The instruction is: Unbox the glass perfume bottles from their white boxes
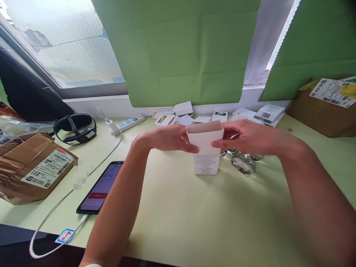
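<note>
A tall white cardboard box point(206, 163) with small dark print on its lower front stands upright between the two hands above the middle of the pale yellow-green counter point(194, 222); its top is open, and whether its base rests on the surface is hard to tell. The left hand point(171, 137) is closed on the box's left side, thumb pressed against the front. The right hand point(244, 135) grips the opposite side near the top, thumb lying across the front face and fingers bent around the right edge. Just beside the box, below the right hand, lie rounded clear glass containers point(243, 164), partly hidden. Behind the hands, small white cardboard cartons and flaps point(183, 108) are scattered along the windowsill. To the left lie a black smartphone with a lit screen point(97, 194), a white power strip point(128, 124) and a crumpled brown cardboard parcel point(33, 167) bearing a white label.
</note>
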Motion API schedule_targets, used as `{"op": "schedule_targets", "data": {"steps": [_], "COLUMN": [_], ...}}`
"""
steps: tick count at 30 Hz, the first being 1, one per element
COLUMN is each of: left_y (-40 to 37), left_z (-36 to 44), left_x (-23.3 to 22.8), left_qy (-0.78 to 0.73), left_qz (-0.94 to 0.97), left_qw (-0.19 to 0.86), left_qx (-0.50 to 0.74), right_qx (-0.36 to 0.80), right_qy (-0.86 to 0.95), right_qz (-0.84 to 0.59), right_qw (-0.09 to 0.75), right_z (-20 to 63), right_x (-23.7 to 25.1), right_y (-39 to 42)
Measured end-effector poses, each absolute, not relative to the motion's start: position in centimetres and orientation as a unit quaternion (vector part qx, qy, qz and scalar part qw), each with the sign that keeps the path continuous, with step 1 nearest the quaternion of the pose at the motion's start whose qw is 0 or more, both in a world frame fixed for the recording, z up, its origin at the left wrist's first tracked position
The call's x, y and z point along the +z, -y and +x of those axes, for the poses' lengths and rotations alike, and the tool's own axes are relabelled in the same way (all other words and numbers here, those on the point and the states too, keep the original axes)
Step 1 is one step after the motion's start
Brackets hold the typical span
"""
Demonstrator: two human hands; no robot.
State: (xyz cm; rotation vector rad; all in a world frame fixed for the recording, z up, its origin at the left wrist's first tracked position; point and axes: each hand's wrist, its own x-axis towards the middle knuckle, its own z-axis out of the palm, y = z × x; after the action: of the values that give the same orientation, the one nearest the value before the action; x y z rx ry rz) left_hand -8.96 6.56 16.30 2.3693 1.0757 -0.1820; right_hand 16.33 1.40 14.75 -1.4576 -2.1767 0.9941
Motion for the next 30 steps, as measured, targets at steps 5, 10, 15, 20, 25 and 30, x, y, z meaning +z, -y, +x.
{"op": "schedule_targets", "data": {"steps": [5,10,15,20,25,30], "left_y": [-6.51,-6.44,-6.55,-6.53,-6.27,-6.07], "left_z": [-8.92,-8.93,-9.08,-8.95,-8.89,-8.99], "left_x": [16.34,16.28,16.01,16.12,16.48,16.50], "left_qy": [-0.397,-0.392,-0.391,-0.335,-0.369,-0.391], "left_qz": [0.873,0.864,0.855,0.871,0.876,0.858], "left_qw": [0.273,0.311,0.340,0.360,0.310,0.332], "left_qx": [-0.073,-0.055,-0.017,-0.005,-0.022,-0.017], "right_qx": [0.336,0.328,0.324,0.346,0.317,0.293], "right_qy": [0.784,0.786,0.783,0.784,0.788,0.785], "right_qz": [-0.501,-0.510,-0.519,-0.490,-0.481,-0.503], "right_qw": [0.147,0.119,0.109,0.156,0.217,0.212], "right_z": [16.72,17.03,17.34,17.35,17.05,16.77], "right_x": [14.64,14.34,14.41,15.07,15.11,15.09], "right_y": [-1.62,-1.92,-1.96,-1.50,-1.52,-1.63]}}
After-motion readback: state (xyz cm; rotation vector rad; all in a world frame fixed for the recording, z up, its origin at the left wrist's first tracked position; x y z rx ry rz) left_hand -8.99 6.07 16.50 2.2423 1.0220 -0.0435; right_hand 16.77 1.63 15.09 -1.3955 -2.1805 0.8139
